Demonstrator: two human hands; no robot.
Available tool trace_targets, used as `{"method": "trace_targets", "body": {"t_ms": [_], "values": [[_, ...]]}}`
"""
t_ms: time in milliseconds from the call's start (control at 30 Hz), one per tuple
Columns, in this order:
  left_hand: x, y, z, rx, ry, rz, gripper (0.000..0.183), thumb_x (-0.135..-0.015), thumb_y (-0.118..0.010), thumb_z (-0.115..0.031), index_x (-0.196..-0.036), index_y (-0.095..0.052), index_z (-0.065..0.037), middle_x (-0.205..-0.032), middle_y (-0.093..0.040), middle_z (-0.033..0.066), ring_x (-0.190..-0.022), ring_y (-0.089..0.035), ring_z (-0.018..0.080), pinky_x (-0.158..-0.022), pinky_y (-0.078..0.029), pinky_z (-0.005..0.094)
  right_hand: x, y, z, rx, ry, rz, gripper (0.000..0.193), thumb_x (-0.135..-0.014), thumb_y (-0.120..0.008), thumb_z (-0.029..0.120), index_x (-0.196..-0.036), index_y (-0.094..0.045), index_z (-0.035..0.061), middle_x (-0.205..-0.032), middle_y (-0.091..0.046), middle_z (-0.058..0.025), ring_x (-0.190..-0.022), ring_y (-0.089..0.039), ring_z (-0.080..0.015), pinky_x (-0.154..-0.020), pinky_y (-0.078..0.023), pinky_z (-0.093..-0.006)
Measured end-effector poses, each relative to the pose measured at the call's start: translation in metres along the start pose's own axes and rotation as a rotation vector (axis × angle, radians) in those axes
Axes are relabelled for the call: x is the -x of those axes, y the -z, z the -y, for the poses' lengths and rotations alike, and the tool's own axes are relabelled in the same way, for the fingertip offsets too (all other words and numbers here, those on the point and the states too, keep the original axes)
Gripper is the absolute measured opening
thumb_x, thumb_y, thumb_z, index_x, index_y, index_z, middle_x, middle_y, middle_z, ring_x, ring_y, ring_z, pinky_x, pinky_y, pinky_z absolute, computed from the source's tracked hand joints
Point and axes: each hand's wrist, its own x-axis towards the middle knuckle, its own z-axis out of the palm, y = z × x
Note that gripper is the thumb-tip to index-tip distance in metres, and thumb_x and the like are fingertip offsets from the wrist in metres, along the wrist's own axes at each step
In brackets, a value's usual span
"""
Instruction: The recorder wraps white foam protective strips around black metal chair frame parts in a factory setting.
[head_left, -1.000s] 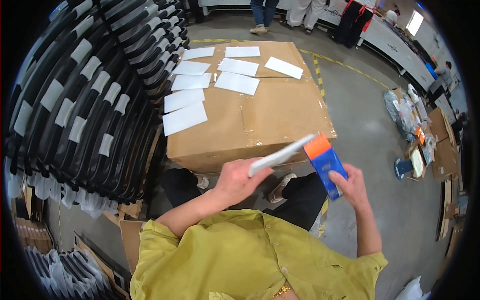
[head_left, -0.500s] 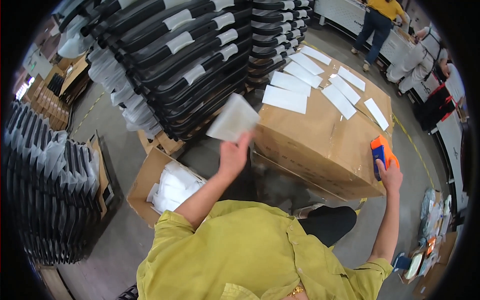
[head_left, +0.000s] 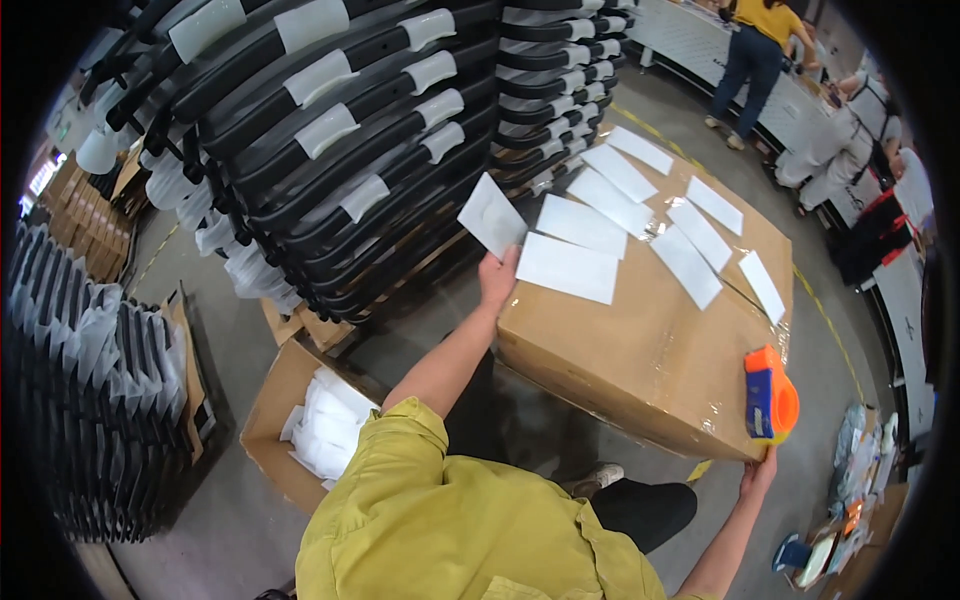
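Observation:
My left hand (head_left: 496, 280) pinches a thin white rectangular pad (head_left: 491, 216) by its lower corner, beside the left corner of a large brown cardboard box (head_left: 610, 355). Several white strips, such as one near strip (head_left: 567, 267), lie spread over the top of the box. An orange and blue tape dispenser (head_left: 760, 400) rests on the right end of the box top. Just below it, my right hand (head_left: 758, 474) grips the box's near right corner, with some of its fingers hidden.
Stacked black curved frames (head_left: 330, 150) with white wraps stand at the far left of the box. An open carton (head_left: 262, 432) of white pieces sits on the floor by my left arm. More wrapped frames (head_left: 90, 430) are further left. Two people work at a far-right bench (head_left: 690, 45).
My right hand has let go of the tape dispenser, now resting on the box, and has moved to the box corner. My left hand has moved rightward and up with the white pad.

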Motion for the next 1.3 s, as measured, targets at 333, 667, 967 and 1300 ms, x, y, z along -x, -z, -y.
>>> {"method": "trace_targets", "body": {"t_ms": [333, 667, 967, 1300], "values": [[0.035, -0.066, 0.015, 0.159, 0.134, 0.112, 0.024, -0.086, -0.05, -0.018, -0.097, -0.055, 0.002, -0.084, -0.061, 0.0065, -0.075, -0.052, 0.0103, -0.067, -0.043, 0.0255, -0.093, 0.054, 0.004, -0.044, 0.108, -0.078, 0.031, -0.088, -0.043, 0.024, -0.109, -0.051, 0.0024, -0.102, -0.057, -0.0057, -0.093, -0.054, -0.0144, -0.078, -0.043, -0.0261], [0.059, -0.186, 0.052, -0.011, 0.064, 0.126, 0.03, -0.083, -0.05, -0.025, -0.094, -0.054, 0.002, -0.083, -0.06, 0.0187, -0.075, -0.059, 0.0256, -0.068, -0.044, 0.0334, -0.176, 0.136, 0.035, 0.0, 0.098, -0.249, 0.028, -0.087, -0.047, 0.023, -0.105, -0.053, 0.0028, -0.099, -0.057, -0.0043, -0.088, -0.054, -0.0125, -0.073, -0.044, -0.0228], [0.104, -0.283, 0.033, 0.001, 0.159, 0.202, 0.027, -0.084, -0.048, -0.022, -0.102, -0.052, -0.001, -0.088, -0.059, 0.0146, -0.08, -0.055, 0.0237, -0.072, -0.043, 0.0323, -0.236, 0.226, 0.062, -0.017, 0.064, -0.422, 0.032, -0.087, -0.045, 0.024, -0.112, -0.05, 0.0038, -0.105, -0.055, -0.0061, -0.093, -0.052, -0.0146, -0.078, -0.042, -0.0257], [0.092, -0.256, 0.005, 0.126, 0.298, 0.096, 0.016, -0.081, -0.05, -0.016, -0.078, -0.057, -0.002, -0.075, -0.059, 0.0052, -0.07, -0.053, 0.0117, -0.063, -0.042, 0.0278, -0.19, 0.242, 0.055, 0.693, 0.559, -0.54, 0.039, -0.087, -0.044, 0.034, -0.106, -0.055, 0.0018, -0.104, -0.056, -0.0066, -0.093, -0.052, -0.0168, -0.082, -0.039, -0.0271]]}}
